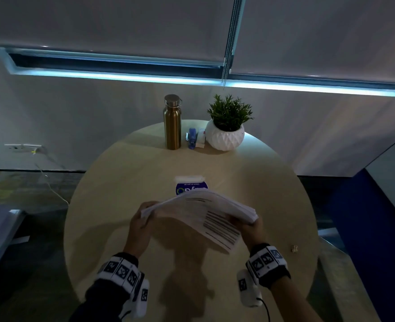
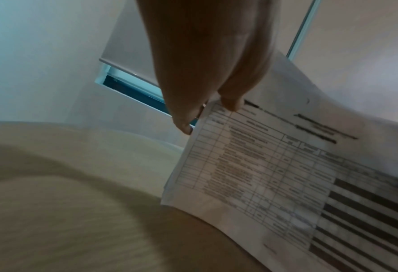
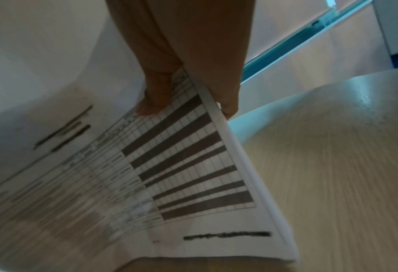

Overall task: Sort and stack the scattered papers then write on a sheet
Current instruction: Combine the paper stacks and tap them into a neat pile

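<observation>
A round, pale wood counter [image 1: 113,187] stands before a grey wall under drawn blinds. Above its near half, the left hand [image 1: 139,222] and right hand [image 1: 250,225] each pinch an end of the stack of papers [image 1: 205,214], holding it tilted off the counter. Just behind sits a blue packet [image 1: 190,188]; at the far edge stand a bottle [image 1: 172,123], a stapler [image 1: 192,138] and a potted plant [image 1: 226,126].

Upside-down "Clean as you go" on the blue-labelled packet [image 1: 191,187].
</observation>
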